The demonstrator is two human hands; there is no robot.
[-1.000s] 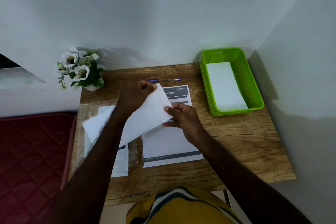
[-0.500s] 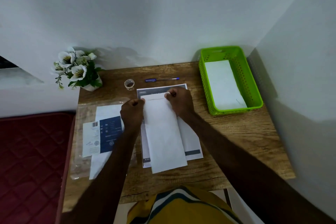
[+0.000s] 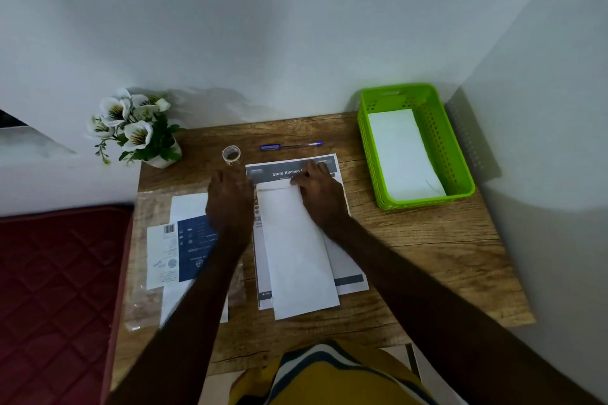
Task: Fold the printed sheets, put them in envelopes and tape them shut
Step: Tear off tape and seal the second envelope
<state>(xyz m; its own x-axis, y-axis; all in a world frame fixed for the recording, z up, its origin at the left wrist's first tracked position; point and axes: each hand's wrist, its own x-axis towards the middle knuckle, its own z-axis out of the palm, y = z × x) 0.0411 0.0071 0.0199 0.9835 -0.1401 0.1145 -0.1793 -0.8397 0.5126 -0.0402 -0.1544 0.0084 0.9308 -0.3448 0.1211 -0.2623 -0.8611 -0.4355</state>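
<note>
A long white envelope (image 3: 296, 256) lies lengthwise on the stack of printed sheets (image 3: 283, 173) in the middle of the wooden table (image 3: 427, 256). My right hand (image 3: 320, 194) rests on the envelope's far end, fingertips pinching down its folded flap. My left hand (image 3: 228, 197) hovers just left of that end, off the envelope, fingers loose and pointing toward a small roll of clear tape (image 3: 231, 154); it holds nothing and is blurred.
A blue pen (image 3: 291, 146) lies behind the sheets. A green basket (image 3: 427, 200) at the back right holds white envelopes (image 3: 401, 154). A plastic pack of envelopes (image 3: 187, 240) lies on the left. A flower pot (image 3: 138, 131) stands at the back left corner, beside a red mattress (image 3: 56, 289).
The envelope went from held in the air to flat on the sheets, both hands pressing its flap. My left hand has now come off it and moved left toward the tape.
</note>
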